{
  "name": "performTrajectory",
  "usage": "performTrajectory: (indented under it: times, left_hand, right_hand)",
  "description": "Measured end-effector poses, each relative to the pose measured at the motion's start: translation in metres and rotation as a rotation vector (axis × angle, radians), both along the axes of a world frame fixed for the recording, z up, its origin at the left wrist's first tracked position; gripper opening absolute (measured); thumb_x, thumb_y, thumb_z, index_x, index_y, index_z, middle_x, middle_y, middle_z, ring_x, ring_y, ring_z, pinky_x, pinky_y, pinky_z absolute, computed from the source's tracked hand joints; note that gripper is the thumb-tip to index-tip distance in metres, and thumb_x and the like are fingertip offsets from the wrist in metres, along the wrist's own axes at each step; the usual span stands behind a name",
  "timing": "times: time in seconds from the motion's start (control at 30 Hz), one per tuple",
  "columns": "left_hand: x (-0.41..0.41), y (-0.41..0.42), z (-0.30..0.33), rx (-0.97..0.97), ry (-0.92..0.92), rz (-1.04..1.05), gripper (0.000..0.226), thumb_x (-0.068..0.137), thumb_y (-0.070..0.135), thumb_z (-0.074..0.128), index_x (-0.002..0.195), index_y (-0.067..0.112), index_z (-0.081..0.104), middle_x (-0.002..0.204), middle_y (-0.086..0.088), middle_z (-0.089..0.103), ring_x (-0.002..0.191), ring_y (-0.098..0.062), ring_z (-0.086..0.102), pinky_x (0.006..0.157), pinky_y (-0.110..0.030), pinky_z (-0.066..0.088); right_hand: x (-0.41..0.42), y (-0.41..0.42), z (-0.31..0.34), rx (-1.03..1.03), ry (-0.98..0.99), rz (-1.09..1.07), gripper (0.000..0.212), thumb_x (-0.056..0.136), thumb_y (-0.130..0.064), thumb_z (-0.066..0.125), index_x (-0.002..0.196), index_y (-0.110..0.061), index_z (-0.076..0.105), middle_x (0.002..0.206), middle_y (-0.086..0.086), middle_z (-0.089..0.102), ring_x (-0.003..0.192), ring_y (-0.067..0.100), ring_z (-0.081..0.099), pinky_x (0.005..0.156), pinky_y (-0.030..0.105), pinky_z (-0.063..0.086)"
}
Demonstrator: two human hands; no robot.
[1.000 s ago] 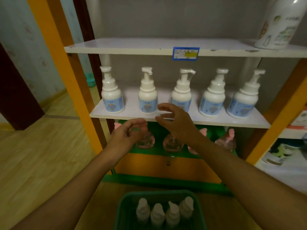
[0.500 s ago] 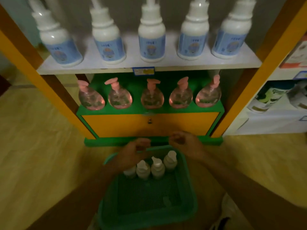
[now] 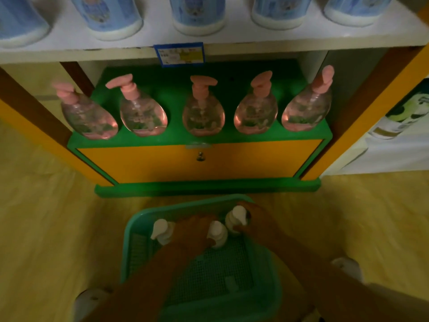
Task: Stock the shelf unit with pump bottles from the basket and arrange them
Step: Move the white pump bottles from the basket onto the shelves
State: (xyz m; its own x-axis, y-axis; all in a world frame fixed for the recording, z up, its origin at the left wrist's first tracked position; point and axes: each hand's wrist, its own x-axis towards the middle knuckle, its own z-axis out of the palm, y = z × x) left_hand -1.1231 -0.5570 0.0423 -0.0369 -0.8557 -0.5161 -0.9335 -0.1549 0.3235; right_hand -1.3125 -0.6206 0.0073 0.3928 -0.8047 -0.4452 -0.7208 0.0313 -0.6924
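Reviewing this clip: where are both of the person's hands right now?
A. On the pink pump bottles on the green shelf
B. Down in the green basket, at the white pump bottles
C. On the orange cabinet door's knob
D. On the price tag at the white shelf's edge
B: the left hand and right hand both reach into the green basket, at the white pump bottles standing there.

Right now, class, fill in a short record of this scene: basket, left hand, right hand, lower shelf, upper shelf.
basket: green basket on the floor, three white pump bottles visible
left hand: left hand down among the bottles, by the middle bottle; grip unclear
right hand: right hand curled round the rightmost bottle
lower shelf: five pink bottles in a row
upper shelf: white bottles with blue labels
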Motion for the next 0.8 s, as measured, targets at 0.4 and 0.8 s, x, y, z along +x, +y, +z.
performTrajectory:
  times: [0.4,0.8]
  left_hand:
    - [0.013,-0.008,0.062,-0.141,0.327,0.138,0.046,0.078,0.037,0.070,0.121,0.030,0.056,0.121,0.006,0.062,0.109,-0.011,0.057,0.095,-0.033,0.047]
    - [0.016,-0.006,0.285,-0.507,1.003,0.428,0.047,0.068,0.013,0.076,0.112,0.020,0.062,0.101,0.005,0.070,0.089,-0.001,0.068,0.073,-0.020,0.057]
  right_hand:
    - [-0.003,-0.005,0.062,-0.102,-0.072,-0.081,0.048,0.077,-0.028,0.075,0.120,-0.013,0.059,0.118,-0.001,0.059,0.108,0.017,0.055,0.101,0.040,0.045]
    - [-0.028,0.006,0.310,-0.401,-0.470,-0.115,0.039,0.074,-0.031,0.075,0.112,-0.027,0.065,0.105,0.000,0.070,0.100,0.016,0.064,0.089,0.043,0.054]
